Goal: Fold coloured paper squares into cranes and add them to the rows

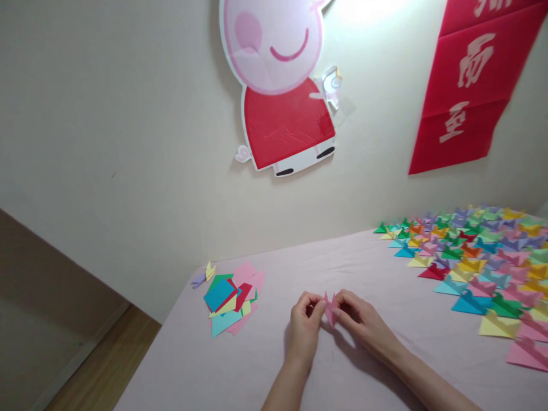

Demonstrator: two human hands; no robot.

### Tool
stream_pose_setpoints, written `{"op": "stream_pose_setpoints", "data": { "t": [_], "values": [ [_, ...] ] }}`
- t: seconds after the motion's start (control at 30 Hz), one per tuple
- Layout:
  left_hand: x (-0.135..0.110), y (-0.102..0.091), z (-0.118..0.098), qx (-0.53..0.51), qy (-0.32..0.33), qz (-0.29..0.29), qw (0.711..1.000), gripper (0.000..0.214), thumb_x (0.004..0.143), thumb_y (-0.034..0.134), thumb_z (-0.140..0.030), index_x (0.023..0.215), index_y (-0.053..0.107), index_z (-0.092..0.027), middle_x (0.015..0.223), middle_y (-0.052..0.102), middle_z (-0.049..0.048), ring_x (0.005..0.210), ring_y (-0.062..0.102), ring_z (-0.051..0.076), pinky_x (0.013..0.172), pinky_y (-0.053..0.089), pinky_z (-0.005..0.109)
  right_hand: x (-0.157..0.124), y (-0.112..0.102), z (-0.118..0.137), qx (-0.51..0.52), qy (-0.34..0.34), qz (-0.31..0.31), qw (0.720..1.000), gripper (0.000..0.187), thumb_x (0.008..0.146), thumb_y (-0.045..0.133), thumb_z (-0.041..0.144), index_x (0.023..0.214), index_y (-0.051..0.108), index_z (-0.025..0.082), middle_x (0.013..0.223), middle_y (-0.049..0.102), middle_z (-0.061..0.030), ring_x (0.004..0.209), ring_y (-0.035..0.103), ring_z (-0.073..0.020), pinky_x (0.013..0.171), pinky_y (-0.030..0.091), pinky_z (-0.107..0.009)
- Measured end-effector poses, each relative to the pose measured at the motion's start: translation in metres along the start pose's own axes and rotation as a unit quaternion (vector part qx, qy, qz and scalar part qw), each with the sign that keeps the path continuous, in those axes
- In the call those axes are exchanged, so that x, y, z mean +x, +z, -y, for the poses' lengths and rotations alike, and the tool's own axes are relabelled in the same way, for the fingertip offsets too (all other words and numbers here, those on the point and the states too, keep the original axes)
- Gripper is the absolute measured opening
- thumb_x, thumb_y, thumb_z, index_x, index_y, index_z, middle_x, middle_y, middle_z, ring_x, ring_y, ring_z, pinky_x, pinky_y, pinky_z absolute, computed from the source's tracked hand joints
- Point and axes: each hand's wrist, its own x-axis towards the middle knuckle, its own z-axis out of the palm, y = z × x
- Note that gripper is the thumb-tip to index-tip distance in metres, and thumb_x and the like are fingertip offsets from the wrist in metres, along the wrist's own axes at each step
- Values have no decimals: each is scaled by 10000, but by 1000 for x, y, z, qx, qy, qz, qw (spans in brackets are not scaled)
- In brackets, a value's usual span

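Note:
Between my two hands is a small pink origami paper (329, 311), folded with two thin points sticking up and one pointing down. My left hand (306, 325) pinches its left side between thumb and fingers. On the other side, the thumb and fingertips of my right hand (359, 317) grip the right edge. The folded paper is held just over the pink cloth-covered surface (274, 365); whether it touches the cloth I cannot tell. My fingers hide part of its sides.
Loose coloured paper squares (225, 302) lie in a pile to the left, beside a yellow and a purple folded piece (209, 271). Rows of colourful folded paper birds (471, 268) cover the right side. Behind stands a wall with a cartoon pig cutout (286, 125) and a red banner (466, 97).

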Motion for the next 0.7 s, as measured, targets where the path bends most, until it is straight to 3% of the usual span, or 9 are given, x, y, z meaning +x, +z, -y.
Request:
{"op": "stream_pose_setpoints", "data": {
  "t": [0.4, 0.7],
  "values": [
    [2, 0, 0, 16, -3, 2, 1000, 158, 812, 638, -324, 774, 658, -172, 735, 589, -5, 700, 487, 156, 671, 374, 262, 3, 0, -9, 93, 83, -6, 992, 266, 762, 655, 429, 666, 652, 181, 646, 625, -12, 643, 555, -180, 620, 421, -300],
    [1, 0, -3, -4, 1, 2, 1000, 175, 808, 651, -339, 754, 664, -173, 730, 570, -12, 679, 456, 143, 653, 356, 253, 5, -5, 0, 124, 110, 8, 986, 264, 714, 699, 423, 613, 679, 181, 620, 622, -1, 644, 548, -170, 642, 417, -285]
  ]
}}
